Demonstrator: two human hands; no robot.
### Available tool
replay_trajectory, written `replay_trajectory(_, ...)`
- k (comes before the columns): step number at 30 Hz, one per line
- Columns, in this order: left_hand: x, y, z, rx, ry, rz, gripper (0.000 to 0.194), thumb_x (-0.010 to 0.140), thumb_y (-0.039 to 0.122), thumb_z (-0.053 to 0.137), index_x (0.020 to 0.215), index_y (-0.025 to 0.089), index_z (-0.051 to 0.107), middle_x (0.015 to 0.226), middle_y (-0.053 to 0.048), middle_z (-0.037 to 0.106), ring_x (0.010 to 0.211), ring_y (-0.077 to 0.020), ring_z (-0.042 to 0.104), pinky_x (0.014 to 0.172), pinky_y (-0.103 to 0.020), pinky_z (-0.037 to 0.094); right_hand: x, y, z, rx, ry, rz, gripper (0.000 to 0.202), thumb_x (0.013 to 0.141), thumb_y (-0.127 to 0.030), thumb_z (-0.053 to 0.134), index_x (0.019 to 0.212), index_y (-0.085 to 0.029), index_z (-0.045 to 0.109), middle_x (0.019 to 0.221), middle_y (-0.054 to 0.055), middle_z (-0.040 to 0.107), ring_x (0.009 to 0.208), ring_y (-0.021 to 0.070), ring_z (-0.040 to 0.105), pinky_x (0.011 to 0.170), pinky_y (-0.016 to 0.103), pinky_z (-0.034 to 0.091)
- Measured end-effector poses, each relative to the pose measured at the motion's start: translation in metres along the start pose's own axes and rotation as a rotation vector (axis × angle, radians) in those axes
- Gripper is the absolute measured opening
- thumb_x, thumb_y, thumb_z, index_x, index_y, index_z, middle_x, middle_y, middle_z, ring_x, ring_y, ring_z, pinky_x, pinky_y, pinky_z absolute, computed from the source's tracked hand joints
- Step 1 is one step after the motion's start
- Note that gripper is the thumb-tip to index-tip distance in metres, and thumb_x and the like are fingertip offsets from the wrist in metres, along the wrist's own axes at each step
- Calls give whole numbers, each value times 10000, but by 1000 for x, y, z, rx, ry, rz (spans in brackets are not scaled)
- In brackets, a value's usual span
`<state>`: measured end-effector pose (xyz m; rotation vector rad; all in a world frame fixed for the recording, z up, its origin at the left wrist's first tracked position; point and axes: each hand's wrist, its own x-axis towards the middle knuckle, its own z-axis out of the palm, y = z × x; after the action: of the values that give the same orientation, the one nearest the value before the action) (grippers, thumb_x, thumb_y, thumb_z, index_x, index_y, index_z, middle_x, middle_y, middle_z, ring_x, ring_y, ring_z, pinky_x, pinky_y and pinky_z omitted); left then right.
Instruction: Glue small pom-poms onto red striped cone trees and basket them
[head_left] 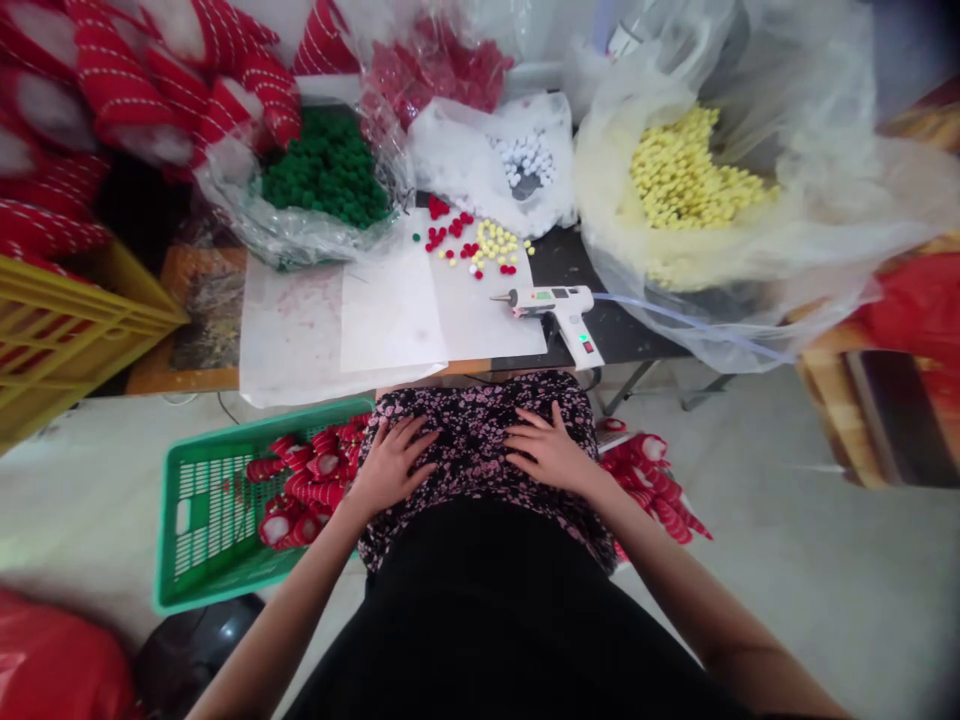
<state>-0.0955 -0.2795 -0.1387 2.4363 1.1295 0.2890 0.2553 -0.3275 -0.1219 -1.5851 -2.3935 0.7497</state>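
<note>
My left hand (394, 462) lies flat with spread fingers on the dark flowered cloth (472, 430) over my lap. On the other side of the lap rests my right hand (551, 450), its fingers also apart and holding nothing. Beyond them, on the table, a white glue gun (559, 305) stands with its nozzle pointing left and a green light on its handle. White paper sheets (394, 320) cover part of the tabletop beside it. Loose red, yellow and white pompoms (495, 240) are scattered at the back of the paper.
Bags of green pompoms (326, 170), white pompoms (525, 160) and yellow pompoms (690, 175) line the table's back. Red stitched cones (135, 80) pile up at left above a yellow crate (75, 320). A green basket (169, 520) and more red cones (652, 490) flank my legs.
</note>
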Motion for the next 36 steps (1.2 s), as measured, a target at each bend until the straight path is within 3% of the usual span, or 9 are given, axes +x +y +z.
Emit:
replay_trajectory(5,27,-12,2,94,88,-73,232,1005,335,534,1025,209,728,1309,-159,671,1331,-351,553,1149,-593,420,11,21,-9,-183,129,274,208,1002,-253,586,1096,-220,768,1346,150,697,1334,384,568,1201,692,255)
replay_trajectory(9,35,-19,-2,49,151,-48,205,1016,288,487,928,217,659,1121,-122,704,1188,-301,618,1120,-551,444,11,29,-14,-214,66,270,195,942,-287,674,1104,-205,744,1193,146,720,1174,365,617,1073,549,415)
replay_trajectory(14,21,-26,-8,10,351,-169,176,1016,276,468,899,223,589,964,-114,704,934,-272,647,889,-450,530,1,30,-19,-142,71,287,80,906,-159,640,906,-215,697,1023,90,723,1042,301,618,917,412,444)
replay_trajectory(17,9,-30,-14,-32,325,-167,161,1001,278,495,885,229,597,905,-93,703,863,-259,652,831,-421,540,-6,34,-22,-84,80,232,68,904,-167,644,898,-221,685,1034,78,728,1068,289,607,925,402,435)
replay_trajectory(21,-1,-31,-21,-66,256,-156,161,988,295,533,879,227,629,864,-77,702,829,-240,660,804,-392,551,-4,32,-23,-76,149,210,124,946,-319,662,902,-218,720,1125,104,732,1097,311,621,981,453,443)
replay_trajectory(24,-2,-29,-21,-71,251,-157,176,991,313,545,865,226,632,839,-75,703,809,-233,660,783,-378,552,10,16,-20,37,237,197,173,997,-261,575,942,-207,730,1089,117,731,1032,274,653,956,411,484)
replay_trajectory(26,-1,-27,-19,-71,262,-170,195,995,335,545,857,228,632,822,-72,703,798,-233,665,772,-373,555,24,1,-14,149,162,139,222,1025,-208,507,972,-208,723,1015,91,728,967,231,668,902,347,505)
replay_trajectory(31,3,-15,-24,-53,297,-163,205,1007,332,533,908,221,674,853,-84,734,816,-239,701,777,-377,581,55,-33,13,80,-314,62,184,998,-189,563,1066,-181,734,1117,108,735,1025,229,682,912,309,493)
replay_trajectory(36,6,15,-62,-13,490,76,159,950,156,601,1025,250,704,848,-72,754,777,-221,719,741,-354,606,65,-46,23,-48,-364,8,259,888,-21,546,931,-166,756,1008,110,774,938,223,732,814,271,516)
